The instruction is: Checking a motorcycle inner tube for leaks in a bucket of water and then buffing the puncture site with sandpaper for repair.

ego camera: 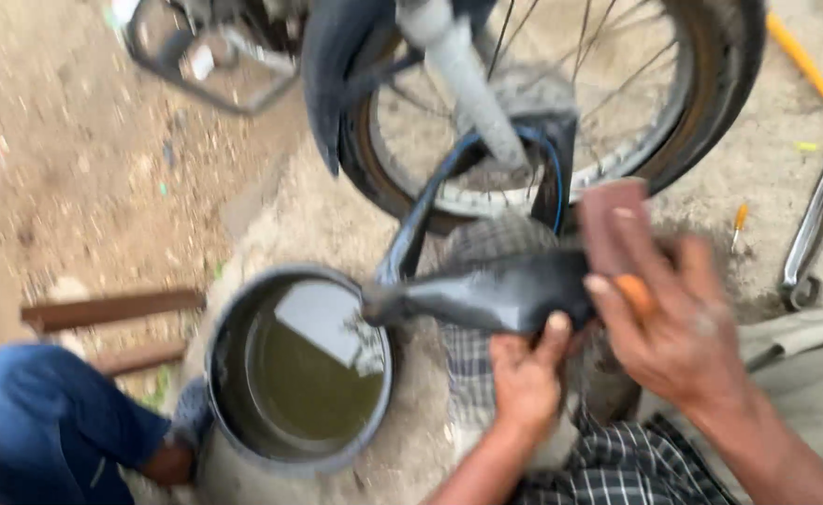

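My left hand (527,371) grips a black rubber inner tube (486,295) from below, thumb on top. The tube runs from a spoked wheel (561,103) down over my checked-cloth knee. My right hand (678,327) holds a reddish-brown rectangular pad (613,224) and a small orange piece against the tube's right end. The frame is blurred by motion.
A round black basin (234,327) of murky water stands on the sandy ground left of the tube. Another person's leg in blue (47,421) is at bottom left. A metal tyre lever (814,229), an orange rod (809,70) and wooden strips (112,309) lie around.
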